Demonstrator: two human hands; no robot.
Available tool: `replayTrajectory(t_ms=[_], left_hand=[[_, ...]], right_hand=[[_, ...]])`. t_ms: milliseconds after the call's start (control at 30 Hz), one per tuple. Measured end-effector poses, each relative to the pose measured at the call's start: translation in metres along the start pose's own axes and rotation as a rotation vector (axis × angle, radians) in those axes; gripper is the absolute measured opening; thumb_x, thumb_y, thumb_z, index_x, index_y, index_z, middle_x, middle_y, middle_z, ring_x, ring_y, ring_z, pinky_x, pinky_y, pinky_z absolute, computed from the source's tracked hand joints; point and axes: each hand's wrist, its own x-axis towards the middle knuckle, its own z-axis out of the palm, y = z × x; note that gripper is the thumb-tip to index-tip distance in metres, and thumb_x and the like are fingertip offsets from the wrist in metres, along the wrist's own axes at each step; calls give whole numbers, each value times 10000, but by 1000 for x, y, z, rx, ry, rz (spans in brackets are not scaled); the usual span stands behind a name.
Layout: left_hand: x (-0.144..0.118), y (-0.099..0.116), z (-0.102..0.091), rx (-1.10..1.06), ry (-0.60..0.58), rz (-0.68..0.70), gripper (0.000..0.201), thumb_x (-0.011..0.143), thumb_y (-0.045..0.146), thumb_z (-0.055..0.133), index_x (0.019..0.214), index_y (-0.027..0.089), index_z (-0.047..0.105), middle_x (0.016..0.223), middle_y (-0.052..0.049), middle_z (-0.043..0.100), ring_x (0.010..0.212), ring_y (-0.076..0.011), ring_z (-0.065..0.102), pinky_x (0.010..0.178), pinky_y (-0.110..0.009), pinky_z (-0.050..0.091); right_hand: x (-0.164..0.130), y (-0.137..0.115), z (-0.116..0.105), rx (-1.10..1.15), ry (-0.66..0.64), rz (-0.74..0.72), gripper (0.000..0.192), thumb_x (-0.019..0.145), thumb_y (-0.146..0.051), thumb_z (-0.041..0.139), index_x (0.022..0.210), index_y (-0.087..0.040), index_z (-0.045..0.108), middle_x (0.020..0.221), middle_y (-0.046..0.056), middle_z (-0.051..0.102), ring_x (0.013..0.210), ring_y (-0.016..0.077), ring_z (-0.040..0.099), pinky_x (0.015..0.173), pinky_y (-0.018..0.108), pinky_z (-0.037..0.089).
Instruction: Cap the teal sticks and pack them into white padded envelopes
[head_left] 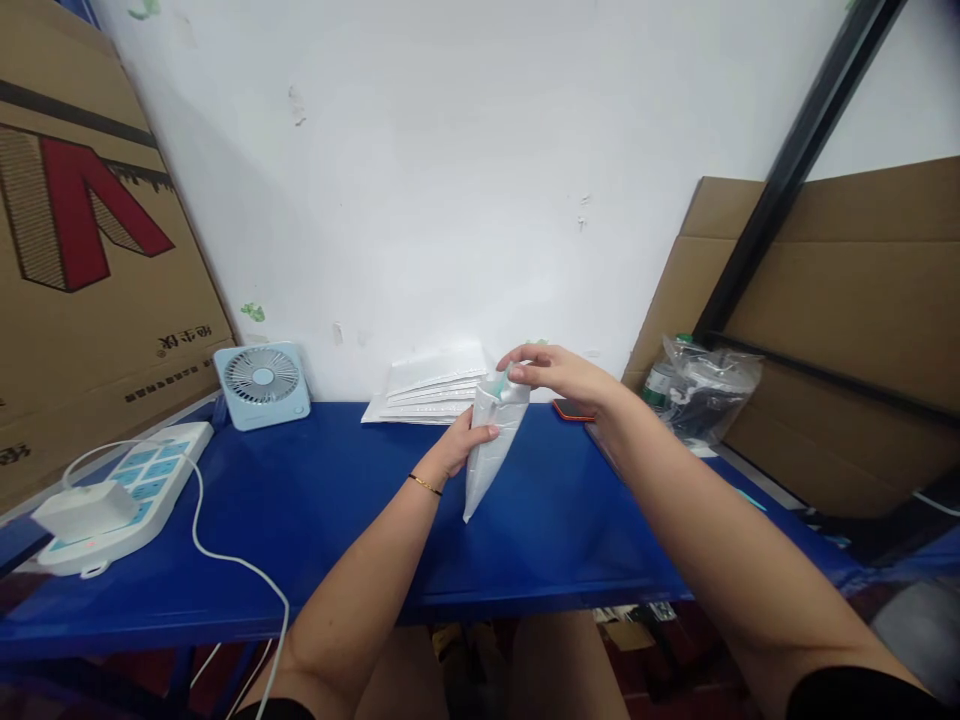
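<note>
Left hand (461, 440) grips the white padded mailer bag (489, 450) at its left edge, thumb across the front; right hand (551, 372) pinches the bag's top opening, where something small and teal shows, too small to identify. Bag hangs tilted, lower corner pointing down, held above the middle of the blue surface (337, 520), not touching it.

Large brown cardboard box with red print (90, 240) leans by the left edge. Brown cardboard sheets (847, 320) stand by the right edge. Stack of white padded mailers (431, 390) lies at the back edge, just behind the hands. White power strip with a charger on it (120, 500) sits at the left edge. Clear plastic bag of items (705, 390) rests near the back right corner. Small light-blue desk fan (262, 383) stands near the back left corner. Thin gold bracelet (424, 485) on left wrist.
</note>
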Motion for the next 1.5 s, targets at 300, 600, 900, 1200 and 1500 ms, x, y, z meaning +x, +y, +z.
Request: replayTrajectory(t_ms=[300,600,900,1200,1500], left_hand=[[8,28,-6,192,5,167,541,716,318,643,1210,163,485,1135,-86,589,1011,-225,543,860,-331,419],[-128,33,21,1000,-181,175,189,784,212,588,945,274,665,1010,-19,649,962,-170,568,882,-317,398],[-148,-18,56,1132,14,-144,155,855,320,496,824,217,608,863,-31,631,834,-180,546,733,-288,374],[-133,-23,50,1052,69,-275,183,858,351,464,943,221,562,775,-1,591,715,-156,535,624,-242,356],[-122,-22,58,1115,26,-170,147,854,294,452,876,211,571,848,-40,604,803,-192,539,695,-283,374]], right_hand=[[-15,18,-15,-456,173,-350,136,755,-288,638,807,-164,662,842,53,632,735,157,576,639,265,443],[-154,68,75,-659,-83,-343,165,838,-150,496,866,-207,648,895,62,619,780,151,586,651,242,450],[-185,101,116,-413,167,72,204,889,-303,447,763,-208,577,788,49,585,716,176,567,618,284,461],[-178,103,120,-370,190,195,148,872,-299,453,952,-228,554,888,33,567,612,146,529,555,276,418],[-171,110,109,-305,181,249,164,881,-318,450,816,-216,561,734,5,570,641,159,534,563,269,422]])
